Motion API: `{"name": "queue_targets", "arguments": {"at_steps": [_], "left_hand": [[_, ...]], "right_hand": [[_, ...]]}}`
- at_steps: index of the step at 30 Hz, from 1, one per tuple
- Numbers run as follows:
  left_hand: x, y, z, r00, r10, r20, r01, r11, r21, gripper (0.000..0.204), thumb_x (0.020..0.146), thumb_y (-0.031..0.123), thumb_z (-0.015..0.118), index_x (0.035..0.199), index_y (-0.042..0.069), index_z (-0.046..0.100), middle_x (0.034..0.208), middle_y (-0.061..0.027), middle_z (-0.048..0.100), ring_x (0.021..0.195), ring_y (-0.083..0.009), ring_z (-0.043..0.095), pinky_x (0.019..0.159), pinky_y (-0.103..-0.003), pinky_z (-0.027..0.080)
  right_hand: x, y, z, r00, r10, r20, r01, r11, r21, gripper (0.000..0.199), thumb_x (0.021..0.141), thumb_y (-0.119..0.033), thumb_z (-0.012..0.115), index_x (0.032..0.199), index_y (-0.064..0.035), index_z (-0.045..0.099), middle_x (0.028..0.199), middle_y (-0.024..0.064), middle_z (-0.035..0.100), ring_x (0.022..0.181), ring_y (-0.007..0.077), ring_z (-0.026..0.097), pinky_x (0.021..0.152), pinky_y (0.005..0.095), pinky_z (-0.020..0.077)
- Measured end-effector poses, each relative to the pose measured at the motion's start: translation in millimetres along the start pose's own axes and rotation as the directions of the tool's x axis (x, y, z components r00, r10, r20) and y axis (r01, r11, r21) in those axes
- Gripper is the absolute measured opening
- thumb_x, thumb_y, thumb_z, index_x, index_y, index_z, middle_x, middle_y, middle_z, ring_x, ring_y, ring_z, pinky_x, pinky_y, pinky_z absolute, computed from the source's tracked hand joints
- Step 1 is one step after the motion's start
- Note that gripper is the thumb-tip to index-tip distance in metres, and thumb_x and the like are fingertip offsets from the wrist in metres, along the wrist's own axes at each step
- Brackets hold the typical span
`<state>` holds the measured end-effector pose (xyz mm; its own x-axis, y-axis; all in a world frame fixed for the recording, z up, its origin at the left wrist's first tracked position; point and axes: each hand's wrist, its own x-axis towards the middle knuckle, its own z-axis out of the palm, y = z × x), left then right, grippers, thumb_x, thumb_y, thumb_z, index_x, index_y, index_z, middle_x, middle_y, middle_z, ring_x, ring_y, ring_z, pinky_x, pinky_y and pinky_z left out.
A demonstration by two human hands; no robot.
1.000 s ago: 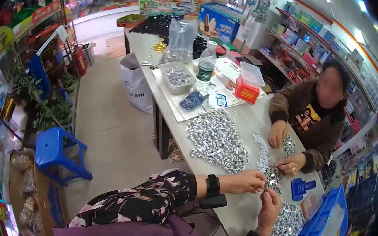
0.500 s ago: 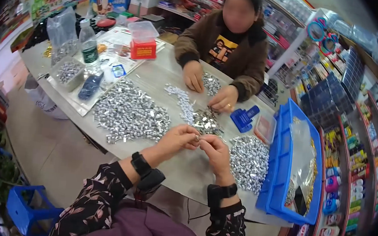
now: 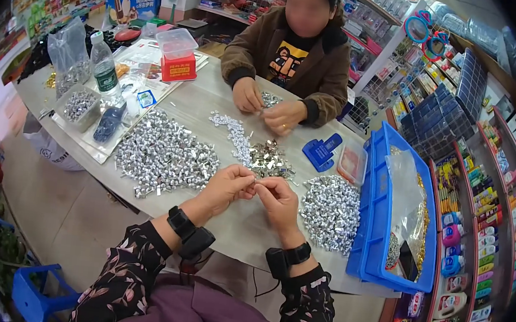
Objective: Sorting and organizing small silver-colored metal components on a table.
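My left hand (image 3: 227, 186) and my right hand (image 3: 277, 200) meet over the grey table (image 3: 239, 224), fingertips pinched together on a small silver metal piece (image 3: 254, 184). A big heap of silver pieces (image 3: 162, 155) lies to the left of my hands. A smaller heap (image 3: 329, 211) lies to the right. A scatter of loose silver pieces (image 3: 267, 157) sits just beyond my fingers. Both wrists wear black bands.
A person in a brown jacket (image 3: 320, 67) sits across the table, hands (image 3: 263, 102) on small silver pieces. A blue tray (image 3: 376, 222) with a plastic bag sits at right. A blue tool (image 3: 321, 150), clear box (image 3: 351, 162), red box (image 3: 178, 60), water bottle (image 3: 104, 71) stand around.
The view has swung round and steadied over the table. My hands stay together on a small piece in front of me.
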<state>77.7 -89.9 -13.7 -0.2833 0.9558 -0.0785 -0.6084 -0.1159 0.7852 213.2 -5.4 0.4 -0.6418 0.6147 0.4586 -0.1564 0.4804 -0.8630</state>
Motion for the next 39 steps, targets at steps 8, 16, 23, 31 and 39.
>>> {"name": "queue_targets", "arguments": {"at_steps": [8, 16, 23, 31, 39], "left_hand": [[-4, -8, 9, 0.964, 0.264, 0.011, -0.245, 0.878, 0.411, 0.017, 0.089, 0.015, 0.055, 0.097, 0.001, 0.049, 0.079, -0.0051, 0.058, 0.065, -0.0099, 0.056, 0.058, -0.022, 0.048], [-5, -4, 5, 0.938, 0.324, 0.119, -0.309, 0.634, 0.708, 0.023, 0.089, 0.018, 0.056, 0.101, 0.002, 0.045, 0.071, -0.0033, 0.056, 0.057, -0.0083, 0.054, 0.050, -0.021, 0.043], [-7, -1, 5, 0.975, 0.217, 0.045, -0.201, 0.782, 0.590, 0.019, 0.087, 0.017, 0.057, 0.096, 0.002, 0.049, 0.068, -0.0047, 0.057, 0.057, -0.0080, 0.054, 0.049, -0.022, 0.043], [-20, 60, -28, 0.851, 0.522, -0.065, -0.107, 0.292, 0.950, 0.016, 0.080, 0.016, 0.062, 0.088, 0.003, 0.057, 0.071, -0.0126, 0.059, 0.063, -0.0227, 0.058, 0.060, -0.032, 0.046], [-11, 38, -13, 0.890, 0.380, 0.253, -0.236, -0.093, 0.967, 0.020, 0.079, 0.019, 0.062, 0.091, 0.003, 0.058, 0.078, -0.0157, 0.059, 0.070, -0.0305, 0.059, 0.063, -0.037, 0.047]], "right_hand": [[4, -3, -4, 0.920, 0.329, 0.213, -0.382, 0.875, 0.298, 0.012, 0.083, -0.006, 0.060, 0.094, -0.0008, 0.059, 0.085, 0.0035, 0.062, 0.078, 0.0098, 0.059, 0.069, 0.0206, 0.0467], [6, 11, -12, 0.873, 0.404, 0.273, -0.449, 0.885, 0.126, 0.015, 0.084, -0.005, 0.059, 0.099, 0.0000, 0.057, 0.084, 0.0026, 0.062, 0.076, 0.0075, 0.058, 0.068, 0.0195, 0.0462], [2, 12, -1, 0.903, 0.355, 0.240, -0.404, 0.894, 0.196, 0.016, 0.083, -0.005, 0.060, 0.098, -0.0005, 0.057, 0.084, 0.0009, 0.061, 0.073, 0.0061, 0.056, 0.066, 0.0186, 0.0450], [14, 6, -32, 0.967, 0.251, 0.043, -0.250, 0.968, -0.018, 0.016, 0.083, -0.009, 0.060, 0.097, -0.0017, 0.061, 0.083, -0.0001, 0.061, 0.071, 0.0051, 0.054, 0.062, 0.0195, 0.0431], [6, -1, -19, 0.976, 0.159, 0.146, -0.053, 0.832, -0.553, 0.015, 0.077, -0.017, 0.065, 0.088, -0.0063, 0.065, 0.075, 0.0059, 0.060, 0.065, 0.0168, 0.058, 0.059, 0.0280, 0.0457]]}}
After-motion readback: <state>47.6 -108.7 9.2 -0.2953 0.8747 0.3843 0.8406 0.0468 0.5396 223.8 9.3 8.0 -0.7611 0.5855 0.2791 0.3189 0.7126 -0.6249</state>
